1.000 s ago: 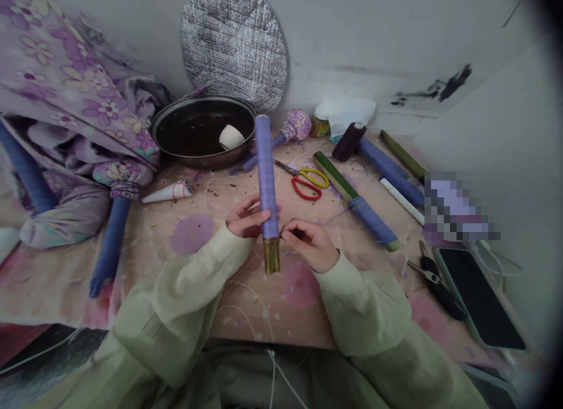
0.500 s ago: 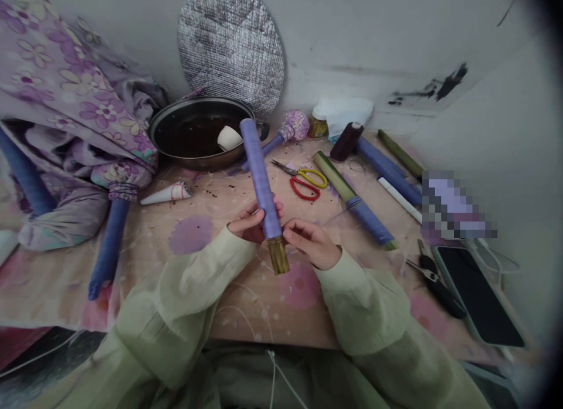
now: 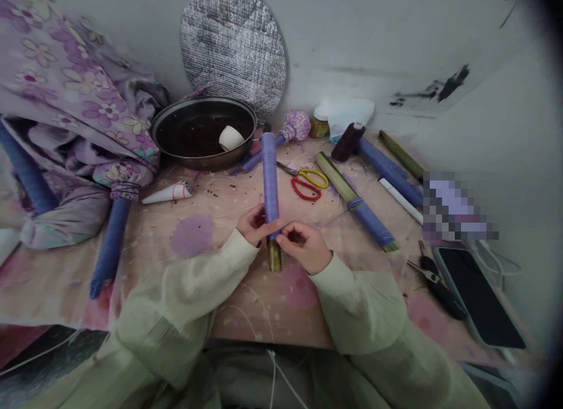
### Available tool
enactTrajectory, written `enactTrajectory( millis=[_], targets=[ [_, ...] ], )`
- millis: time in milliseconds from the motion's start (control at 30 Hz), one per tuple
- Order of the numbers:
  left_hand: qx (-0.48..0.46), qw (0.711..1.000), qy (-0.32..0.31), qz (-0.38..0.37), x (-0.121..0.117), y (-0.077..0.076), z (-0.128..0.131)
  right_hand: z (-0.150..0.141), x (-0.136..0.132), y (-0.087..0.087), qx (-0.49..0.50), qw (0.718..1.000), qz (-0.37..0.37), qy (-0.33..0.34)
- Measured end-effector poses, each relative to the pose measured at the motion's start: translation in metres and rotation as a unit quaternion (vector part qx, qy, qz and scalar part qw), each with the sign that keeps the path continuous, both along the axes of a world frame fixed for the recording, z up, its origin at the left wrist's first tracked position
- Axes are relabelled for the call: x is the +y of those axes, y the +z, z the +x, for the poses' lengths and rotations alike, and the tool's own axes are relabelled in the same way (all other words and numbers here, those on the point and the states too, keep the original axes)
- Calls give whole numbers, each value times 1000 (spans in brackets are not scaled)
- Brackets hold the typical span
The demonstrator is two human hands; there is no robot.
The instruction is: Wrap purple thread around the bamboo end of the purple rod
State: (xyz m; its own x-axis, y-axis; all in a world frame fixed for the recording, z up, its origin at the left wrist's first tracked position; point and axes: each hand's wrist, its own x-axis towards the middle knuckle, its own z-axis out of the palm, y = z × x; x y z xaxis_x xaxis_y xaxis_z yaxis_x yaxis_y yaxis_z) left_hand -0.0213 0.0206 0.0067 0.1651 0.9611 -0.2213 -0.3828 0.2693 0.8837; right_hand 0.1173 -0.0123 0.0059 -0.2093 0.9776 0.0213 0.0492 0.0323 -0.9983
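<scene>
And here we go: the left hand (image 3: 254, 224) curls firmly round a violet thread-wrapped tube (image 3: 270, 183), the right hand (image 3: 304, 246) pinches in against it just above its bare olive end (image 3: 274, 256), the tube upright over the floral-printed table (image 3: 220, 303), scissors (image 3: 305, 179) beyond!

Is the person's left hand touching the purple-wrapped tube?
Touching. The head view shows the left hand with its fingers curled against the purple-wrapped tube, just above its golden end.
</scene>
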Motion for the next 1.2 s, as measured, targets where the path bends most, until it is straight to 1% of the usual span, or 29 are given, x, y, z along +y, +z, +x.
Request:
enactTrajectory(
  millis=[67,133,200,333,533,767,900,1033,1200],
  targets=[
    [44,997,58,11,0,1,1,1,-1,-1,-37,999,30,-5],
    [42,997,65,-3,0,4,1,4,0,-1,-48,998,45,-1],
    [28,998,49,-9,0,9,-2,6,1,0,-49,997,58,5],
    [25,999,22,11,0,12,-5,8,3,0,-50,997,63,15],
    [-4,1000,17,-2,-1,15,-5,6,2,1,-54,997,45,13],
    [-52,998,-38,-27,-4,25,-11,9,2,8,-12,998,41,41],
    [-83,995,-41,-33,-4,26,-13,10,1,9,3,997,43,56],
    [-111,990,-67,-47,-4,26,-14,11,2,9,13,998,40,51],
    [-141,985,-93,-36,-6,28,-14,10,3,10,47,997,27,61]
  ],
)
